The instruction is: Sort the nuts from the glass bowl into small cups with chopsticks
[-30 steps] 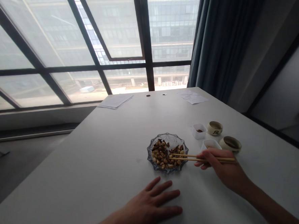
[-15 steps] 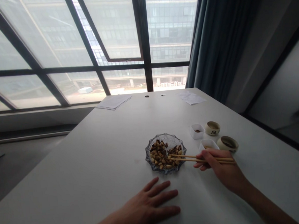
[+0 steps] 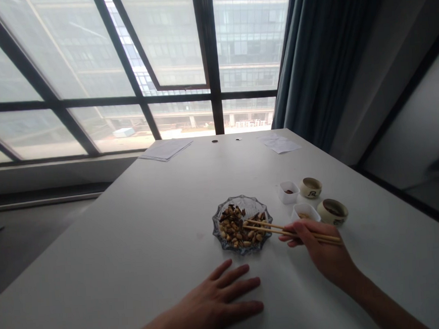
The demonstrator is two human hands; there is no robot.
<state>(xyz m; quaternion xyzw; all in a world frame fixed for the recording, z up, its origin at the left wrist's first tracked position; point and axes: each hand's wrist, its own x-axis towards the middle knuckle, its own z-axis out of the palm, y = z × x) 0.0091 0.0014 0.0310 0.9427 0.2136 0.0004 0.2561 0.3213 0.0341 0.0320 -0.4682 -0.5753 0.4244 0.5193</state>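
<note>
Right hand [image 3: 316, 248] pinches a pair of wooden chopsticks [image 3: 275, 232] between thumb and fingers, well back from the tips. Sticks sit slightly apart at the tips; whether they nip a piece, cannot tell. Long axis runs mostly left-right across the table [image 3: 135, 249], a bit slanted: tips point left and slightly away from the person, butt ends stick out past the hand to the right, a touch nearer. Tips are over the glass dish [image 3: 250, 206], at the mix near its middle; shafts cross its right rim.

Dish has a scalloped edge, stands on the table ahead of the left hand. Inside: pale nut-like pieces [image 3: 239, 238], mostly near side, and dark brown strips [image 3: 230, 213] at left and right. Bare glass shows at the far side.

Left hand [image 3: 224, 300] is palm down on the near side of the dish, fingers spread and pointing right, clear of it.

Right of the dish: far white container [image 3: 288, 199], dark bits inside; near white container [image 3: 294, 211], pale contents, partly behind the right hand. Beside them, two round beige pots, far pot [image 3: 311, 193] and near pot [image 3: 334, 220]. Papers [image 3: 166, 150] lie at the table's far left corner.
</note>
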